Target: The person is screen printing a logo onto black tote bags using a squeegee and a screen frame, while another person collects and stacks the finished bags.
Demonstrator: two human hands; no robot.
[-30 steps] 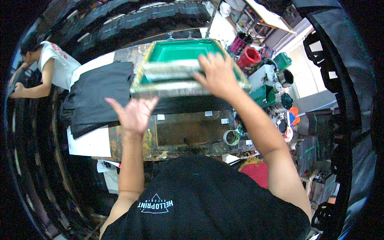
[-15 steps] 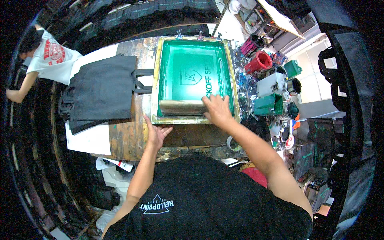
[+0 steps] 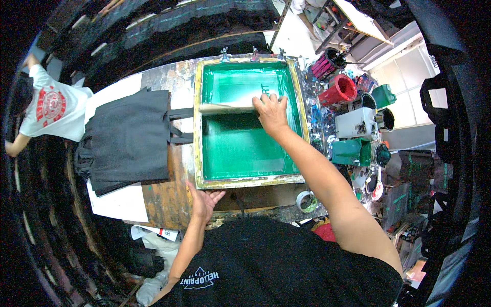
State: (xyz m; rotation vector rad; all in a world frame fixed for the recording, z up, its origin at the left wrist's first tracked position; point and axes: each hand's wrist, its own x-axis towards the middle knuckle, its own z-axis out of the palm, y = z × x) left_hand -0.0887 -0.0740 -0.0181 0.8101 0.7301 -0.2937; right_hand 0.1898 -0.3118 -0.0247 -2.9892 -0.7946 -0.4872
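A screen-printing frame [image 3: 198, 148] with a yellowish ink-stained rim lies on the worktable, its mesh [image 3: 240, 151] coated with green ink. My right hand [image 3: 272, 113] grips the right end of a squeegee [image 3: 230, 108], which lies crosswise over the mesh beyond its middle. A little dark lettering shows just past my fingers; the squeegee and ink hide the rest of the design. Below the frame's near left corner is my left hand [image 3: 204, 204], palm up with fingers spread and thumb close to the rim. A stack of black tote bags [image 3: 128, 135] lies left of the frame, handles reaching toward it.
Small clamps [image 3: 255, 53] stand along the frame's far edge. To the right are a red ink bucket [image 3: 338, 89], a white tub [image 3: 354, 123] and green containers [image 3: 346, 152]. A roll of tape [image 3: 307, 201] sits at the near edge. A person in a white shirt [image 3: 57, 105] is at far left.
My right hand has pushed the squeegee from the mesh's near end to beyond its middle, leaving green ink behind it. My left hand stays by the near corner. The view has tilted.
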